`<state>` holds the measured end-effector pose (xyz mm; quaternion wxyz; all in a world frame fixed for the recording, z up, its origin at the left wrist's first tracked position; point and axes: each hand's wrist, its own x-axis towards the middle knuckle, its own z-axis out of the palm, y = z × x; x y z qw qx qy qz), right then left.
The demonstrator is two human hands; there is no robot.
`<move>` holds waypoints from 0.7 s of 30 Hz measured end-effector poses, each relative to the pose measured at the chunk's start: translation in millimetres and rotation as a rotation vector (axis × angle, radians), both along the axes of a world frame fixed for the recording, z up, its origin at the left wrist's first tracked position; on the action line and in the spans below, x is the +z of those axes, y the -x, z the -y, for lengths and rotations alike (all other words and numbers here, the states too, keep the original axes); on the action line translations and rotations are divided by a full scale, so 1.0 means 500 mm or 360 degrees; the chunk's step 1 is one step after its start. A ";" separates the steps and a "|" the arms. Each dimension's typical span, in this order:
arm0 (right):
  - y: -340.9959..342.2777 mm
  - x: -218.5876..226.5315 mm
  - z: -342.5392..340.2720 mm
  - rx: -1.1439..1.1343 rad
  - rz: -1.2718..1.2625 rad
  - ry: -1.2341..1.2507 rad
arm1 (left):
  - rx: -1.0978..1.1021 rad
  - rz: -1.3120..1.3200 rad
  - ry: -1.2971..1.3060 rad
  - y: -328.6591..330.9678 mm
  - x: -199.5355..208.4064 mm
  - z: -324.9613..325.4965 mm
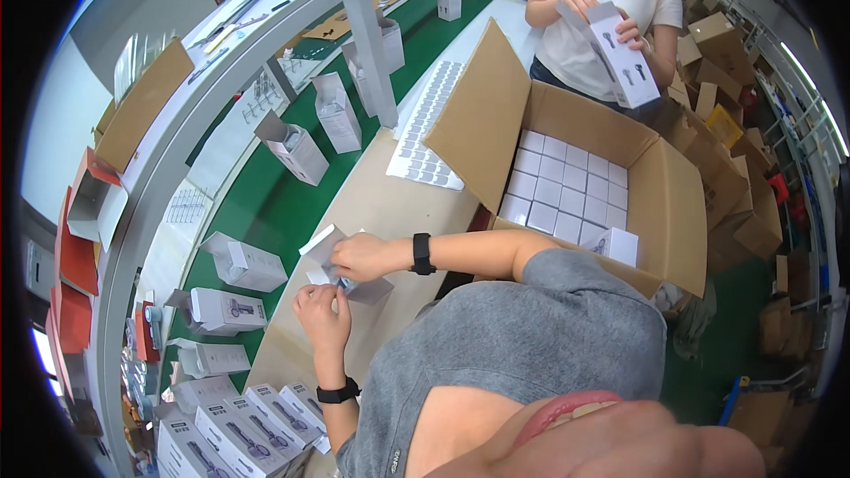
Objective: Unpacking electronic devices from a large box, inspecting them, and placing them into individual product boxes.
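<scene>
A small white carton (372,291) with raised flaps is between my two hands on the tan worktop (421,206). My left hand (322,316) grips its near edge, fingertips pinched at the opening. Over the mouth of the same carton, my right hand (361,257) has its fingers curled down inside, and what they hold is hidden. A bit of pale blue shows between the hands. Both wrists wear black bands.
Open white cartons (243,263) stand along a green conveyor belt (292,204); printed closed ones (243,429) crowd the lower left. A large cardboard box (677,212) holds rows of white cartons. Across it, a co-worker (611,0) handles a carton. A grey post (364,44) rises beside the belt.
</scene>
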<state>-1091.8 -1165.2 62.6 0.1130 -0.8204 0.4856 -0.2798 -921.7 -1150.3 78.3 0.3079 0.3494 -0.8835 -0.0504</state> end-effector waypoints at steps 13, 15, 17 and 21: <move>0.058 -0.032 0.017 0.0309 -0.0399 -0.0172 | 0.0028 0.0363 -0.0231 0.006 -0.004 0.014; 0.074 -0.049 -0.005 0.0319 -0.0067 -0.0051 | -0.0051 0.0365 -0.0073 0.010 -0.023 0.015; 0.072 -0.033 -0.038 0.0226 0.0093 0.0166 | -0.0041 0.0441 -0.0037 0.025 -0.030 0.021; 0.068 -0.018 -0.054 0.0033 -0.0023 0.0070 | -0.0153 0.0700 -0.0365 0.052 -0.005 0.047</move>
